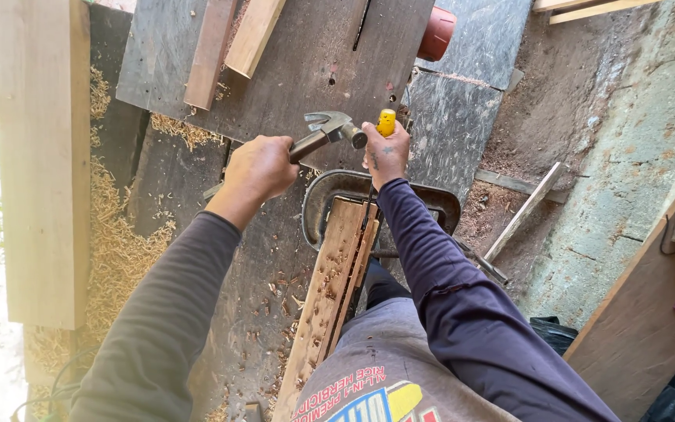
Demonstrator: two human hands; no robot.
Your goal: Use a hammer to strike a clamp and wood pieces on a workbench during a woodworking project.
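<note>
My left hand [258, 169] grips the handle of a claw hammer [331, 129], whose steel head sits right beside the yellow handle of a chisel [386, 122]. My right hand [386, 156] is closed around that chisel, holding it upright over the top end of a chipped wooden plank [330, 293]. The plank stands clamped in a dark metal C-clamp [330, 195] and runs down toward my body. The chisel's blade is mostly hidden behind my right hand and the plank's edge.
A dark work board [291, 70] carries two wooden blocks [232, 43] at the top. A wide pale plank [41, 156] lies at the left beside wood shavings [115, 242]. A red cylinder [437, 33], a thin stick [521, 215] and a brown board [642, 320] lie to the right.
</note>
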